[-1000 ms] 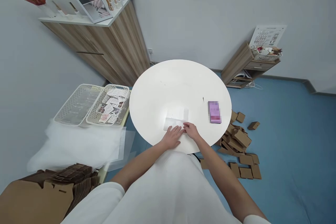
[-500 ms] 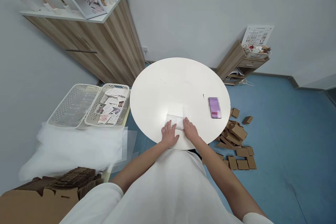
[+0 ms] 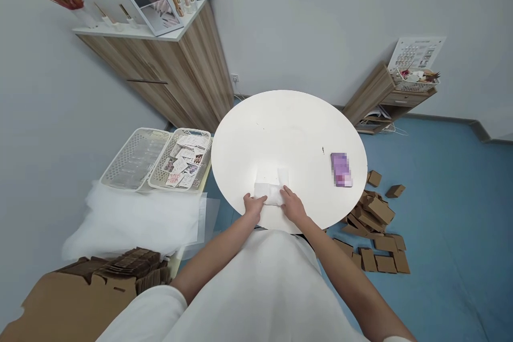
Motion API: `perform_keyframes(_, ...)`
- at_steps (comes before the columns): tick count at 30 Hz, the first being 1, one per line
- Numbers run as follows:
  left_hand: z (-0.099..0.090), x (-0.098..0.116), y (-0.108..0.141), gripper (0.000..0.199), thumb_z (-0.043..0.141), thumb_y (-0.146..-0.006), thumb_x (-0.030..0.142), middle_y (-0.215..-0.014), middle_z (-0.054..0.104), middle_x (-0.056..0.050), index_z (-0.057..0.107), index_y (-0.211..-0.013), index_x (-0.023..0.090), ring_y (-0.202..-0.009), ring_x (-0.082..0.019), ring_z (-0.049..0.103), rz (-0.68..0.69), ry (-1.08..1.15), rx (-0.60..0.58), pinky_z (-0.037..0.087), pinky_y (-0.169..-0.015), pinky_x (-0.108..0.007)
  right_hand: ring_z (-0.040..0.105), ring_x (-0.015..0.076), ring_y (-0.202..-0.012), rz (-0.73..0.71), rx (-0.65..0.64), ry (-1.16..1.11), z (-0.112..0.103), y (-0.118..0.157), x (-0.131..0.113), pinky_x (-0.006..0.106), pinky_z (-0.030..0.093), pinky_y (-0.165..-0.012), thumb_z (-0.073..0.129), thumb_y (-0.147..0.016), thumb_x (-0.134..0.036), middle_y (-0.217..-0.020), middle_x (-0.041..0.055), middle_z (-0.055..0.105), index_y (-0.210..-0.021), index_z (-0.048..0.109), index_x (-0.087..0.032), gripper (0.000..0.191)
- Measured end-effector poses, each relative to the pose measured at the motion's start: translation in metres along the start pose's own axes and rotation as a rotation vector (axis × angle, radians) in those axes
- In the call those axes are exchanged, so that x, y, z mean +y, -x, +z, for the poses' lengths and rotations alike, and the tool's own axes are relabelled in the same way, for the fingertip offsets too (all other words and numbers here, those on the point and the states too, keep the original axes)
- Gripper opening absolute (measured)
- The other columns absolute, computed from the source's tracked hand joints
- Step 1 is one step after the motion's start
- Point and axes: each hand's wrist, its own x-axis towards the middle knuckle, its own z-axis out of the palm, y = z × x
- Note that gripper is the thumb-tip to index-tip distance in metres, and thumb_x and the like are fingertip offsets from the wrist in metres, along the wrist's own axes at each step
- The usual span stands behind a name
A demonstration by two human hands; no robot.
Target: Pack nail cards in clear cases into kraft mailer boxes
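Note:
A thin white wrapping sheet point(image 3: 262, 190), partly folded over, lies near the front edge of the round white table point(image 3: 284, 117). Whether anything is inside the folds cannot be seen. My left hand point(image 3: 252, 208) grips the sheet's left side, thumb on top and fingers curled at the edge. At the right side, my right hand point(image 3: 294, 206) presses its fingers together on the folded part. A loose flap of the sheet stands out beyond the right fingertips. Farther right on the table lies a purple pack point(image 3: 341, 170), blurred by pixelation, with a small dark object point(image 3: 323, 150) beside it.
Left of the table are white baskets point(image 3: 179, 159) with cards and clear pouches, a stack of translucent white sheets point(image 3: 136, 219) and flattened cardboard boxes point(image 3: 88, 294). Small brown boxes point(image 3: 377, 211) lie on the floor at right. A wooden cabinet point(image 3: 160, 75) stands behind left.
My left hand has gone from lying spread on the sheet to gripping its left edge. The right hand stays on the right side. The view has shifted slightly left.

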Motion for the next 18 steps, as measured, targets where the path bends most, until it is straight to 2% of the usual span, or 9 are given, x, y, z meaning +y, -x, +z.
perform_keyframes(3, -0.006, 0.002, 0.002, 0.058, 0.049, -0.080, 0.033, -0.114, 0.050, -0.014, 0.021, -0.128, 0.017, -0.085, -0.015, 0.060, -0.158, 0.257, 0.035, 0.050, -0.069, -0.028, 0.048, 0.0243, -0.107, -0.012, -0.001, -0.065, 0.005, 0.007, -0.001, 0.035, 0.039, -0.083, 0.048, -0.072, -0.010, -0.140, 0.0089, 0.029, -0.123, 0.040, -0.020, 0.052)
perform_keyframes(4, -0.009, 0.003, 0.003, 0.053, 0.050, -0.080, 0.032, -0.110, 0.053, -0.013, 0.027, -0.125, 0.016, -0.081, -0.014, 0.060, -0.149, 0.287, 0.014, 0.050, -0.067, -0.027, 0.047, 0.0242, -0.108, -0.014, 0.000, -0.088, 0.006, 0.008, 0.000, 0.035, 0.039, -0.084, 0.049, -0.073, -0.010, -0.140, 0.0087, 0.029, -0.122, 0.040, -0.020, 0.051)
perform_keyframes(8, -0.019, 0.012, 0.007, 0.022, 0.053, -0.075, 0.026, -0.088, 0.061, -0.005, 0.054, -0.094, 0.017, -0.072, -0.012, 0.058, -0.044, 0.262, -0.058, 0.047, -0.064, -0.025, 0.042, 0.0250, -0.112, -0.019, 0.013, -0.175, 0.007, 0.005, 0.006, 0.038, 0.037, -0.086, 0.052, -0.072, -0.013, -0.137, 0.0081, 0.033, -0.119, 0.043, -0.021, 0.049)
perform_keyframes(10, -0.020, 0.019, 0.007, 0.012, 0.055, -0.071, 0.023, -0.076, 0.060, -0.002, 0.057, -0.081, 0.017, -0.067, -0.011, 0.056, 0.047, 0.213, -0.081, 0.045, -0.062, -0.023, 0.040, 0.0255, -0.112, -0.021, 0.029, -0.229, 0.009, 0.001, 0.009, 0.039, 0.037, -0.087, 0.056, -0.070, -0.014, -0.134, 0.0075, 0.035, -0.115, 0.046, -0.022, 0.047)
perform_keyframes(14, -0.011, 0.036, 0.009, 0.005, 0.054, -0.067, 0.018, -0.060, 0.052, 0.003, 0.056, -0.071, 0.018, -0.058, -0.010, 0.050, 0.300, -0.016, -0.139, 0.041, -0.056, -0.022, 0.039, 0.0259, -0.110, 0.016, 0.092, -0.349, 0.015, -0.007, 0.010, 0.039, 0.039, -0.085, 0.064, -0.062, -0.016, -0.128, 0.0082, 0.033, -0.107, 0.051, -0.023, 0.047)
perform_keyframes(18, 0.002, 0.043, 0.014, 0.009, 0.049, -0.068, 0.014, -0.061, 0.050, 0.002, 0.055, -0.071, 0.019, -0.060, -0.012, 0.049, 0.432, -0.264, -0.177, 0.040, -0.057, -0.024, 0.045, 0.0217, -0.097, 0.046, 0.112, -0.484, 0.020, -0.007, 0.013, 0.037, 0.041, -0.081, 0.062, -0.061, -0.017, -0.109, 0.0081, 0.041, -0.105, 0.053, -0.021, 0.045)
